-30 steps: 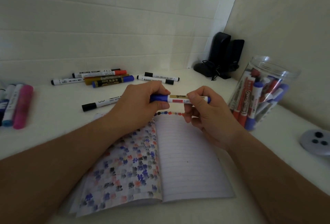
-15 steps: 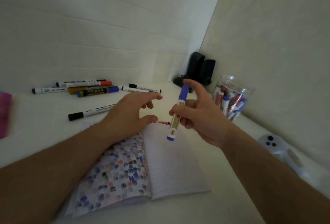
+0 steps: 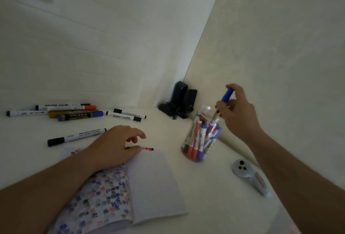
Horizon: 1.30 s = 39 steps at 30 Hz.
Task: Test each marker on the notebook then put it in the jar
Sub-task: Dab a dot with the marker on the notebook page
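- Head view: my right hand [image 3: 239, 114] pinches the blue-capped marker with the white and gold barrel [image 3: 222, 107] upright over the clear plastic jar [image 3: 202, 134]; its lower end looks to be entering the jar's mouth, though the dim light makes that hard to confirm.
- My left hand [image 3: 116, 147] rests on the open lined notebook [image 3: 155, 183], fingers loosely bent and holding nothing, beside a short row of test dots [image 3: 148, 148] at the top of the page.
- Progress, as I judge it: the jar already holds many red and blue markers, and this one is nearly in.
- Left to test: a black-capped white marker [image 3: 76, 136] near my left hand, a cluster of markers [image 3: 61, 113] by the wall, and two thin pens [image 3: 127, 115].
- Dark speakers [image 3: 183, 99] stand behind the jar, a grey controller [image 3: 249, 176] beside it; neither blocks the drop.
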{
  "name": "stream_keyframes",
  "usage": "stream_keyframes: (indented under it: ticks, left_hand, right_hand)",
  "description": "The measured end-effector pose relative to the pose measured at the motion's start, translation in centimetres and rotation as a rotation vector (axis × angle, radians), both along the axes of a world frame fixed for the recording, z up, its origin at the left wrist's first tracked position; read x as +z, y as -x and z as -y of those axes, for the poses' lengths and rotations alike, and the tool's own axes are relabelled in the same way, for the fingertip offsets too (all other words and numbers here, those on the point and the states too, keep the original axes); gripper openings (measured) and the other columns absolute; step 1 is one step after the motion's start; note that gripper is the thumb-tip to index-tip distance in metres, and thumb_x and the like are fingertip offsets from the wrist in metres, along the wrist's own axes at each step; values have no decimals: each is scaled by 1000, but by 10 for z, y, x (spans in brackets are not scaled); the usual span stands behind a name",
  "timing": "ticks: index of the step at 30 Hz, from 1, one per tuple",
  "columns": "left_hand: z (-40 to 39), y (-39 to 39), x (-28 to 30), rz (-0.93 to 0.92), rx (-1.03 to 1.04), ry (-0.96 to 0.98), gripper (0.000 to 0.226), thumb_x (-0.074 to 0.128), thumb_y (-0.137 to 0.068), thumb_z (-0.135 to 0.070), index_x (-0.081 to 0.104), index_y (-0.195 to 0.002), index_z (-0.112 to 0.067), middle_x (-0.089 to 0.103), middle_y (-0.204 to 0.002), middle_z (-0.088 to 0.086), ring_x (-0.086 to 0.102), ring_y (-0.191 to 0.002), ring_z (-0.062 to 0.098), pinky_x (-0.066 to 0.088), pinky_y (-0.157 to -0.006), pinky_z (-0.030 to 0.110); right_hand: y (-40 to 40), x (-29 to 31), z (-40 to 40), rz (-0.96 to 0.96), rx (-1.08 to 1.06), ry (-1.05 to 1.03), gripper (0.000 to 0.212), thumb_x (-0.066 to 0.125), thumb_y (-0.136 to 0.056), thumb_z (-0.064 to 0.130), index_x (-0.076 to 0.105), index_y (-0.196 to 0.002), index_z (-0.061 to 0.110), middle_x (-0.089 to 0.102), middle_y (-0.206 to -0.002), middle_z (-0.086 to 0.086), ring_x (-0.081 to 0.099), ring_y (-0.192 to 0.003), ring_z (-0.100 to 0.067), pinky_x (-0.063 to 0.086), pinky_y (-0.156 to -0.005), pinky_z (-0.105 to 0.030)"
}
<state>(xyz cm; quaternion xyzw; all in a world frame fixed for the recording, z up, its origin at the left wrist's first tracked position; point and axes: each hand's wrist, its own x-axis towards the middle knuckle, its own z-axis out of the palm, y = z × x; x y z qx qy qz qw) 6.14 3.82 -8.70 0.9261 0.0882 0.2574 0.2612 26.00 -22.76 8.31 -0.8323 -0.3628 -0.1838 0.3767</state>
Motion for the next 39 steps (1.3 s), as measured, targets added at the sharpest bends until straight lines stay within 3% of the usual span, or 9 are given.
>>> stream_keyframes:
  ticks: [4, 12, 16, 21, 24, 26, 29, 33, 39]
  left_hand:
    - [0, 3, -1, 0, -6, 13, 26, 66, -94, -47, 57, -118, -53, 58, -104, -25, 52, -100, -7, 41, -80, 13]
    - [-2, 4, -3, 14, -6, 17, 24, 66, -94, -48, 59, -116, -54, 59, -102, -25, 53, -98, -7, 42, -79, 13]
    - [-2, 4, -2, 11, -4, 12, 23, 65, -94, -47, 59, -115, -53, 59, -102, -25, 53, -98, -7, 43, -81, 13]
    - [-1, 4, -1, 9, -4, 13, 20, 65, -95, -46, 60, -113, -52, 60, -101, -25, 54, -97, -7, 42, -82, 14]
    - [0, 4, 0, 6, -2, 11, 19, 66, -94, -47, 62, -112, -52, 60, -101, -25, 54, -97, -7, 41, -80, 12]
    - [-1, 4, 0, -5, 0, 9, 18, 65, -94, -48, 61, -111, -52, 60, -101, -25, 54, -97, -7, 41, -80, 12]
    - [0, 3, -1, -14, 0, 7, 18, 65, -94, -48, 62, -111, -52, 61, -100, -25, 54, -97, -7, 40, -79, 12]
    - [1, 4, 1, -5, -4, 19, 18, 66, -95, -46, 63, -111, -50, 61, -100, -24, 54, -97, -6, 41, -79, 12]
    - [0, 3, 0, -11, -8, 22, 18, 67, -94, -44, 63, -110, -51, 62, -100, -25, 55, -96, -7, 40, -77, 11]
  right_hand:
    - [-6, -11, -4, 23, -40, 147, 41, 60, -104, 33, 39, -138, 41, 74, -83, 2, 71, -68, -11, 49, -57, -21]
    - [-16, -12, -8, 32, -95, 123, 38, 62, -103, 30, 41, -134, 35, 72, -83, 3, 69, -70, -12, 49, -58, -23]
    - [-22, -24, -8, 62, -73, 187, 30, 57, -105, 39, 43, -132, 41, 73, -92, 8, 72, -74, -16, 63, -67, -40]
    - [-32, -38, -7, 175, -86, 277, 28, 40, -108, 49, 48, -134, 43, 75, -87, -1, 72, -74, -20, 63, -66, -46]
    - [-29, -34, -11, 211, -142, 287, 24, 44, -106, 48, 62, -111, 32, 74, -84, 3, 71, -71, -18, 62, -63, -40]
    - [-30, -34, -13, 151, -193, 338, 40, 39, -106, 50, 65, -91, 24, 72, -76, 4, 69, -72, -21, 59, -69, -39]
    - [-30, -35, -15, 202, -248, 589, 51, 27, -109, 51, 69, -101, 22, 72, -84, 0, 66, -85, -27, 58, -85, -47]
    - [-27, -34, -11, 264, -125, 320, 43, 45, -105, 52, 74, -97, 22, 73, -84, 6, 66, -78, -15, 55, -79, -37]
    - [-27, -53, 3, 382, -229, 327, 45, 48, -103, 52, 79, -89, 23, 71, -78, 4, 56, -91, -22, 50, -83, -45]
